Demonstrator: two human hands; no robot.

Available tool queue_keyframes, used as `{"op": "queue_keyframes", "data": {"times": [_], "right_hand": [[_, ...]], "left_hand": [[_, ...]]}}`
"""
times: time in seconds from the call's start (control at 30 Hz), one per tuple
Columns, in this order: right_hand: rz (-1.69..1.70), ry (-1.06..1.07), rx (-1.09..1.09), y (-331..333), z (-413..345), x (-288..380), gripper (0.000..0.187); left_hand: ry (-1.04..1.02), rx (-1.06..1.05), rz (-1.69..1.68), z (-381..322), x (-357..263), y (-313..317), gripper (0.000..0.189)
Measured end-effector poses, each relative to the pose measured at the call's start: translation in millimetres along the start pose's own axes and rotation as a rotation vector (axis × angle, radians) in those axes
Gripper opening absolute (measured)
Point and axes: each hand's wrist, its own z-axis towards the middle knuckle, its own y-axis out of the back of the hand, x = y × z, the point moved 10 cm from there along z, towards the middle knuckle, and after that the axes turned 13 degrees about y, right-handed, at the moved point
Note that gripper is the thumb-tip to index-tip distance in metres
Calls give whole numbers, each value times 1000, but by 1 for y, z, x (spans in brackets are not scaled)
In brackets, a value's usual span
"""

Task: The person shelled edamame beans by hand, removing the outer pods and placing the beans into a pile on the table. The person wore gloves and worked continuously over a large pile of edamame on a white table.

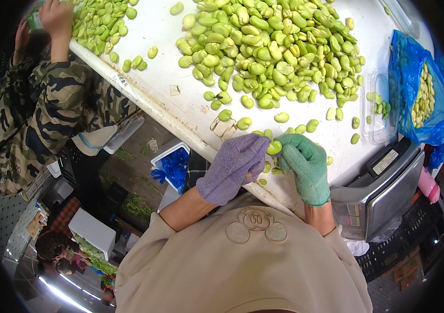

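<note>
My left hand (237, 166), in a purple knit glove, and my right hand (304, 166), in a green one, meet near the front edge of the white table (159, 74). Between their fingertips is a green broad bean (274, 148). The left fingers are pinched at the bean's left side; the right fingertips touch its right side. How firmly the right hand grips it I cannot tell. Loose beans lie under and around both hands. Beyond them rises a large heap of broad beans (272, 51), some with split or wrinkled skins.
A metal scale (378, 195) stands at the right, with clear plastic boxes (380, 105) and a blue plastic bag (406, 78) of beans behind it. Another person in a camouflage jacket (57, 101) is at the left beside more beans (100, 23). A white foam box (159, 156) sits below the table edge.
</note>
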Motion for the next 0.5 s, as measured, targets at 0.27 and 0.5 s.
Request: {"op": "queue_keyframes", "data": {"times": [0.27, 0.5], "right_hand": [[3, 54, 39, -11, -1, 10, 28], [-59, 77, 104, -13, -2, 11, 32]], "left_hand": [[-330, -223, 851, -4, -25, -4, 18], [-198, -207, 797, 1, -13, -1, 24]]}}
